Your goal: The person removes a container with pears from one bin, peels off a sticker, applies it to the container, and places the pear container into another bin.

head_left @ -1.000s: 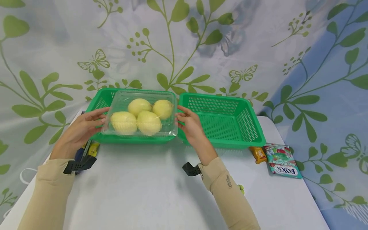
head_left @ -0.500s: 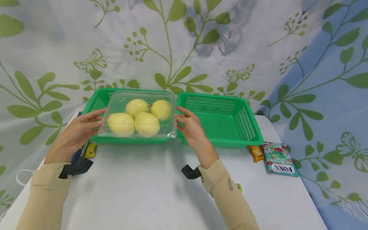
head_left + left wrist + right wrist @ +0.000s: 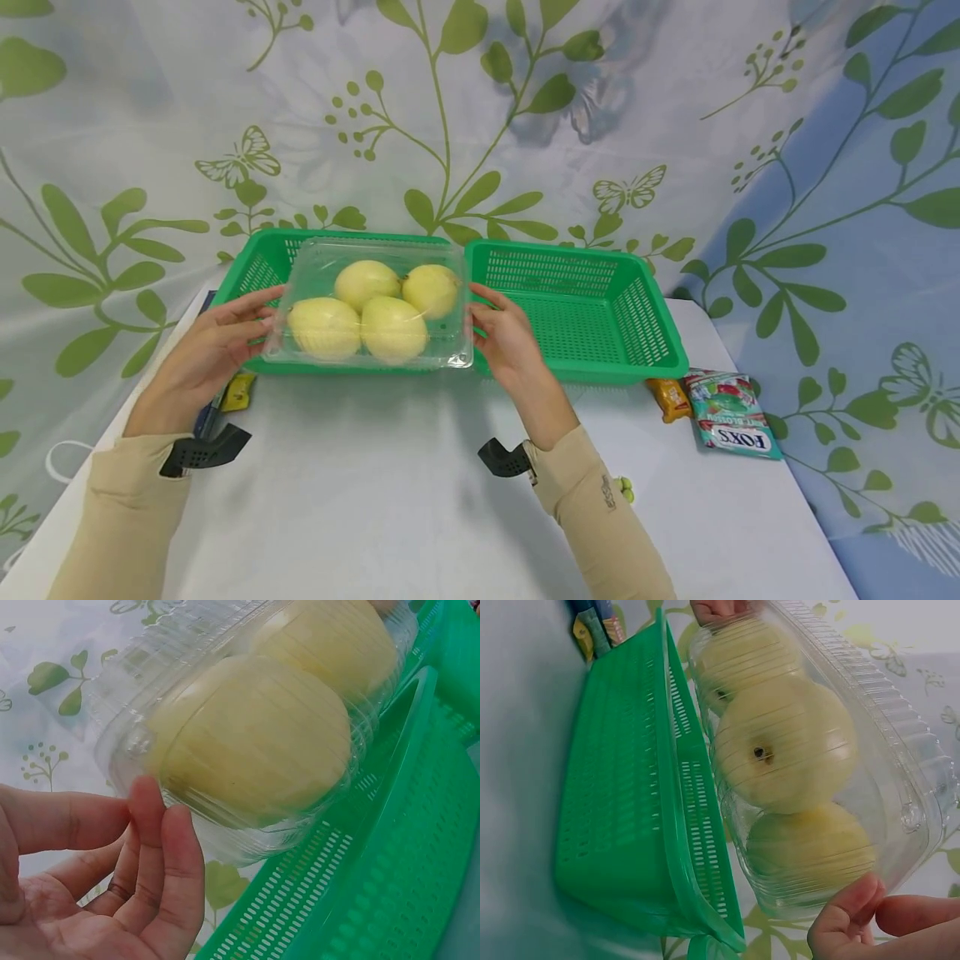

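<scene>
A clear plastic clamshell box (image 3: 446, 354) with several pale yellow, pear-like fruits (image 3: 393, 329) inside is held up between both hands. In the head view it overlaps the left green basket (image 3: 258, 258). My left hand (image 3: 198, 354) pinches the box's left end; the left wrist view shows thumb and fingertips meeting at its ridged corner. At the opposite end, my right hand (image 3: 517, 346) grips the edge, its thumb on the side in the right wrist view. Both wrist views show the box above the basket's rim, slightly tilted.
A second green basket (image 3: 577, 321) stands right beside the first. By its right corner lie an orange packet (image 3: 670, 400) and a teal FOX'S bag (image 3: 732, 414). A yellow packet (image 3: 238, 392) lies near my left wrist. Small green pieces (image 3: 625, 489) show beside my right sleeve.
The box has shifted slightly to the right and a little towards me, with both hands keeping their hold. The baskets and packets stay put.
</scene>
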`<state>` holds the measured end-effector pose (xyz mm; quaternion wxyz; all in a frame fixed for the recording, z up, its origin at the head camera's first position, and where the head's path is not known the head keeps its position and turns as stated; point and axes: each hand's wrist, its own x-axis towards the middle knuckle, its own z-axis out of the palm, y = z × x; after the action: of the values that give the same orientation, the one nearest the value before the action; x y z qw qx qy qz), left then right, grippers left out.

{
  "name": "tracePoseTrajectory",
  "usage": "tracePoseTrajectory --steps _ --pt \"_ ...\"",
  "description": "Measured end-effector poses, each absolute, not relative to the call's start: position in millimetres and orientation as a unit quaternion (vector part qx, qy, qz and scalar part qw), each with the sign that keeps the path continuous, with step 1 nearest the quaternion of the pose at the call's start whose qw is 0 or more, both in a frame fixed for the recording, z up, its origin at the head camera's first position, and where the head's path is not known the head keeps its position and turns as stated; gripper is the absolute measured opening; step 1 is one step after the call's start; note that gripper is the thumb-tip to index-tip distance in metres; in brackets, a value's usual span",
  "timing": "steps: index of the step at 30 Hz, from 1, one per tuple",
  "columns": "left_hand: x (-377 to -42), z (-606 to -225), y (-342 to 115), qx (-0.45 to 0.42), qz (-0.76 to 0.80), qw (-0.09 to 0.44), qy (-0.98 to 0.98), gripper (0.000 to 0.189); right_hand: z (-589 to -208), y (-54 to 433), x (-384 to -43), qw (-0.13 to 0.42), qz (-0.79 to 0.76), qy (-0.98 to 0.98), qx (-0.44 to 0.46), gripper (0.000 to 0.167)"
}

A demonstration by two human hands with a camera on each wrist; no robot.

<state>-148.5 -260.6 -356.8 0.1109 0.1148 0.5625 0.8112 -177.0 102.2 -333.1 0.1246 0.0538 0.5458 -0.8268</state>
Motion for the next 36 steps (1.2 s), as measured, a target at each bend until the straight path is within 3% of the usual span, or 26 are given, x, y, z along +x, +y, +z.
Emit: tracePoseTrajectory --steps 25,36 --pt "-128.9 -359.5 -240.7 0.156 0.826 0.132 0.526 0.046 -339.9 122.6 -151.9 0.113 -0.843 0.522 0.061 0.034" --pt "-116.4 -366.0 -230.4 0.134 0.785 0.122 0.593 0.045 -349.1 136.0 -131.0 0.111 -0.837 0.532 0.064 0.024"
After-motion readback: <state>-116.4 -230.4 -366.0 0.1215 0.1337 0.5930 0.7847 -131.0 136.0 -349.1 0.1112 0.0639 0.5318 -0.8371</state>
